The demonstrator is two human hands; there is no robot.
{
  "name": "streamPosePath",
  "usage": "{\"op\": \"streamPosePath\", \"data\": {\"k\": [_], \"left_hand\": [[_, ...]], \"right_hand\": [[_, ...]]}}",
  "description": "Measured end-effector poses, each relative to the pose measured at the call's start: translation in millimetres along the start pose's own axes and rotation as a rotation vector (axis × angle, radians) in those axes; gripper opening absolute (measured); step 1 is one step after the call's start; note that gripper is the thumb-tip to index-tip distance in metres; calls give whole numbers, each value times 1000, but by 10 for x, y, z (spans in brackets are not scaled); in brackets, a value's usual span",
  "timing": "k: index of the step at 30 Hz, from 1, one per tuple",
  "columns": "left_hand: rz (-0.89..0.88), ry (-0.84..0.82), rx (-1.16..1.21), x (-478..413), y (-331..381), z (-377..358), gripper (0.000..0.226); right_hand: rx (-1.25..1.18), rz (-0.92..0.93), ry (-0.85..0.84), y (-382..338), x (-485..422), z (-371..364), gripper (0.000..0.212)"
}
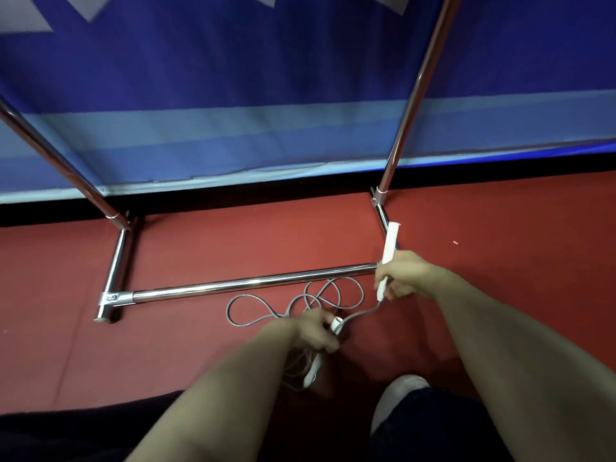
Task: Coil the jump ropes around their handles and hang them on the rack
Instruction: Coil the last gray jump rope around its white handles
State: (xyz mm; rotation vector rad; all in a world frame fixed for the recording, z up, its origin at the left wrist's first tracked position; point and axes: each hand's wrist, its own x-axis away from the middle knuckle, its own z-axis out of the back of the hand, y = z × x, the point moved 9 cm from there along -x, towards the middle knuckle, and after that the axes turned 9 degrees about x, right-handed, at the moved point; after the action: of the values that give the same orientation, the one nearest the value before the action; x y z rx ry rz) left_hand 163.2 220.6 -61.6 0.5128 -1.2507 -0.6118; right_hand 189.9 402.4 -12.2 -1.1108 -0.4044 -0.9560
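A grey jump rope (266, 306) lies in loose loops on the red floor, just in front of the chrome rack's low bar (253, 284). My right hand (405, 276) grips one white handle (389, 248), which points up and away. My left hand (315, 330) holds the other white handle (336, 323) low over the floor. Below my left hand another white handle with coiled cord (311, 373) lies on the floor, partly hidden by my forearm.
The rack's two slanted uprights (408, 105) rise left and right from its floor frame. A blue banner (233, 95) hangs behind the rack. My knee in dark trousers and a white shoe (400, 395) are at the bottom right.
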Motion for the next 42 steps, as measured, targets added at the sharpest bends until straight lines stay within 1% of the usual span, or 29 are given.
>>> {"op": "streamPosePath", "data": {"k": [2, 4, 7, 9, 11, 13, 15, 17, 19, 20, 22, 23, 24, 25, 26, 27, 28, 30, 31, 32, 34, 35, 37, 38, 39, 42], "left_hand": [[14, 58, 99, 133, 5, 208, 27], [-33, 116, 153, 352, 127, 466, 22], [-158, 170, 159, 722, 378, 828, 14], [-230, 262, 141, 983, 540, 1148, 15], [-306, 339, 158, 1271, 706, 1451, 22], [-356, 427, 226, 1595, 813, 1753, 17], [-382, 584, 339, 1930, 828, 2096, 15], [-421, 771, 487, 2283, 848, 2409, 19], [-536, 951, 625, 2712, 985, 2663, 26], [-601, 1062, 671, 2975, 1074, 2786, 28], [-727, 1304, 676, 3559, 1293, 2987, 26], [-813, 1399, 678, 3856, 1426, 3036, 23], [-924, 1439, 700, 4120, 1577, 3045, 19], [-1029, 1445, 718, 4338, 1720, 3037, 15], [-1100, 1438, 716, 4502, 1850, 3021, 17], [-1134, 1412, 712, 4589, 1948, 3003, 22], [-1145, 1364, 728, 4615, 2007, 2999, 24], [-1080, 1270, 799, 4455, 1991, 2978, 21], [-1036, 1243, 830, 4341, 1905, 2945, 17], [-1000, 1209, 851, 4206, 1796, 2898, 13], [-987, 1130, 852, 3962, 1601, 2811, 5], [-984, 1090, 846, 3871, 1529, 2771, 5], [-982, 1020, 847, 3773, 1456, 2738, 17], [-992, 990, 867, 3773, 1438, 2727, 23], [-1009, 967, 898, 3786, 1428, 2710, 25], [-1024, 924, 933, 3797, 1406, 2636, 21]], "right_hand": [[-114, 70, 88, -315, 163, 128, 4], [-302, 177, 155, -725, 346, 281, 8], [-490, 332, 171, -1285, 609, 387, 10], [-559, 387, 208, -1569, 775, 452, 13], [-622, 425, 281, -1799, 958, 540, 15], [-606, 455, 382, -2001, 1135, 635, 16], [-506, 508, 477, -2237, 1314, 693, 18], [-418, 565, 518, -2496, 1469, 671, 14], [-357, 628, 562, -2760, 1667, 619, 11], [-342, 689, 601, -2895, 1810, 605, 11], [-354, 902, 712, -3174, 2201, 587, 6], [-365, 1029, 774, -3297, 2441, 566, 5], [-374, 1135, 816, -3398, 2666, 528, 10], [-378, 1219, 837, -3489, 2844, 485, 14], [-370, 1260, 833, -3558, 2978, 435, 16], [-338, 1268, 808, -3616, 3048, 369, 17], [-251, 1242, 752, -3694, 3093, 261, 19], [-4, 1113, 623, -3745, 2968, 28, 22], [42, 1060, 539, -3723, 2881, -95, 22], [35, 1032, 445, -3685, 2822, -210, 21], [-18, 1028, 263, -3644, 2767, -426, 17], [-23, 1028, 172, -3623, 2747, -542, 14], [14, 1041, 8, -3593, 2724, -746, 7], [33, 1054, -51, -3575, 2743, -822, 6], [38, 1065, -81, -3569, 2758, -854, 9], [26, 1069, -148, -3554, 2817, -865, 21]]}}
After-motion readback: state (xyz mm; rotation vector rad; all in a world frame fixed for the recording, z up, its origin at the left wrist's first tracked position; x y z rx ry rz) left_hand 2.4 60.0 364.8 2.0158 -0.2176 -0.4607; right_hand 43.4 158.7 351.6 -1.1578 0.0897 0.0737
